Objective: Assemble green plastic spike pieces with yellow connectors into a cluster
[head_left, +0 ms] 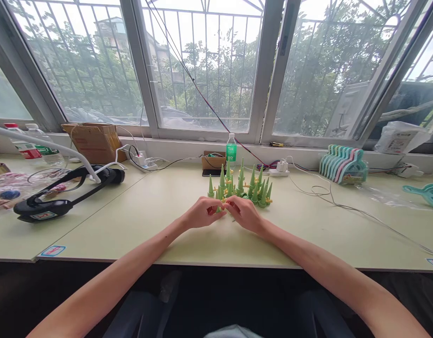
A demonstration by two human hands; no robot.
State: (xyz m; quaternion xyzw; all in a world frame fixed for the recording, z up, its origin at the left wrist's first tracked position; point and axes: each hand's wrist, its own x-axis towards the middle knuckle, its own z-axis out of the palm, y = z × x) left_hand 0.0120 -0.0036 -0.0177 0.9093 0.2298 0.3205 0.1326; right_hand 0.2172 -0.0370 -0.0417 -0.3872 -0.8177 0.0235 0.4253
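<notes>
My left hand (pixel 204 212) and my right hand (pixel 243 213) meet above the middle of the table, fingers curled and thumbs pressed in. Both are closed around a small green watering spike, mostly hidden by the fingers; a bit of yellow shows between the fingertips. Right behind my hands stands a cluster of green cone-shaped watering spikes (pixel 252 180), several upright with points up, some with small yellow valves (pixel 269 201) sticking out sideways.
Behind the cluster are a green-labelled bottle (pixel 231 151) and a small brown box (pixel 213 162). A black headset (pixel 54 206) and a cardboard box (pixel 93 141) stand at left. White cables (pixel 346 205), pastel hangers (pixel 343 164) and a teal scoop (pixel 428 193) lie at right.
</notes>
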